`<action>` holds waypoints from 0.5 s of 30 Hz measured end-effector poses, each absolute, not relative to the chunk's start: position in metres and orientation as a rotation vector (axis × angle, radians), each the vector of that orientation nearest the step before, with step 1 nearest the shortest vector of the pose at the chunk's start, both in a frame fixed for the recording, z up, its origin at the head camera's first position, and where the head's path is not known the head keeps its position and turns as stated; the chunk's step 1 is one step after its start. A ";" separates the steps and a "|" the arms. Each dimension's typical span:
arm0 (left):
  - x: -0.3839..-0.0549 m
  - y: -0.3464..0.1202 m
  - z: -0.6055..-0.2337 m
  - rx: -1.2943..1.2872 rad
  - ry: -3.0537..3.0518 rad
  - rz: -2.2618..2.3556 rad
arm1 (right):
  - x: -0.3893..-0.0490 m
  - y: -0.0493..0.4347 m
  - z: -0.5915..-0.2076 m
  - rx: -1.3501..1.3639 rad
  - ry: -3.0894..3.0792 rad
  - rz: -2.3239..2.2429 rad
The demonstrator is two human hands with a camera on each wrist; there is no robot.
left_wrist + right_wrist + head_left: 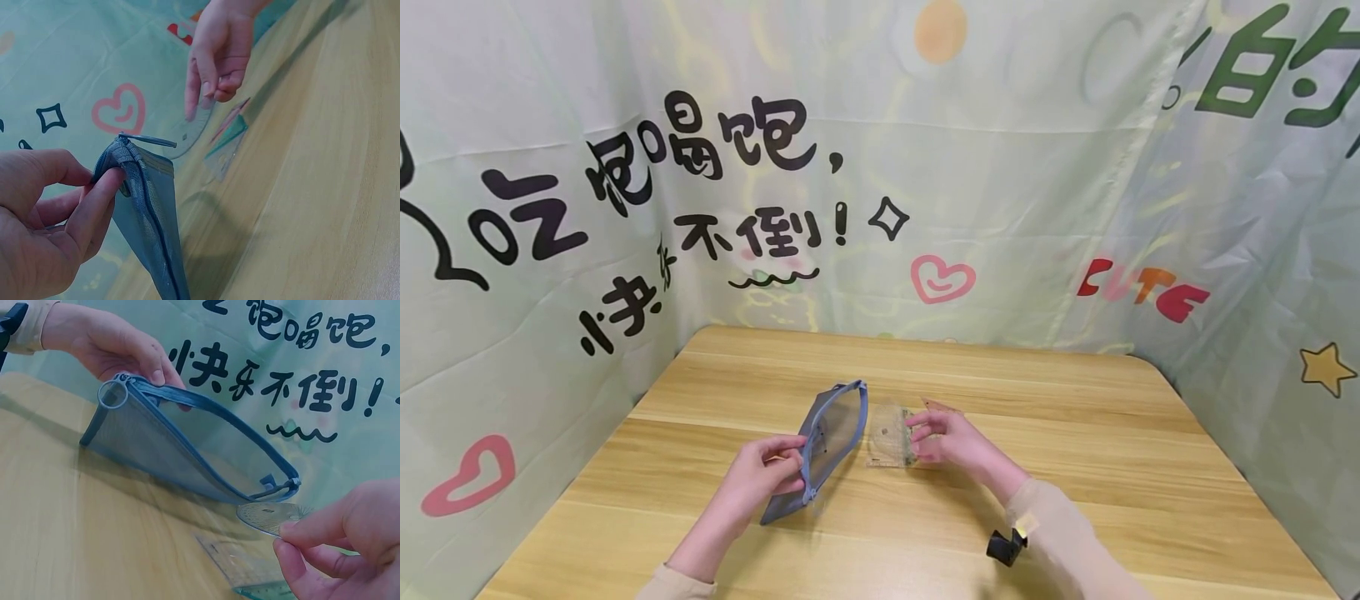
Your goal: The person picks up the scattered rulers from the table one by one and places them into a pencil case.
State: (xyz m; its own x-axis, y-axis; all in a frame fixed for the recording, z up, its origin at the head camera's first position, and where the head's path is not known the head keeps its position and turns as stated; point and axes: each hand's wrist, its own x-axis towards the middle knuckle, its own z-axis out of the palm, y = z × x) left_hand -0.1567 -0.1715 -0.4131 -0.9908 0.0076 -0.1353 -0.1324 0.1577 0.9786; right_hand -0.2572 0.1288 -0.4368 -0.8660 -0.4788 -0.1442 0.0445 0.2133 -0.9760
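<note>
My left hand (767,471) pinches the rim of a blue mesh zip pouch (150,437) between thumb and fingers. The pouch's mouth gapes toward the right, and a ring pull hangs at one end of its zip. Between the thumb and fingers of my right hand (350,540) is a clear protractor (265,515), held just off the pouch's far corner. Beneath that hand a clear drawing ruler with a green edge (234,132) lies on the table. A reddish triangular piece (936,405) lies close behind it.
The wooden table (1075,433) reaches back to a printed cloth curtain (1000,208) that hangs on the far side and both flanks. A small black device (1006,547) shows at the right sleeve, over the table.
</note>
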 end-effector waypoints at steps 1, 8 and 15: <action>-0.157 -0.171 -0.413 -0.125 2.304 1.968 | -0.258 0.128 -0.436 -0.399 2.074 -1.696; -0.157 -0.172 -0.413 -0.125 2.299 1.962 | -0.259 0.122 -0.434 -0.367 2.049 -1.715; -0.157 -0.171 -0.413 -0.128 2.301 1.958 | -0.259 0.115 -0.431 -0.341 2.043 -1.716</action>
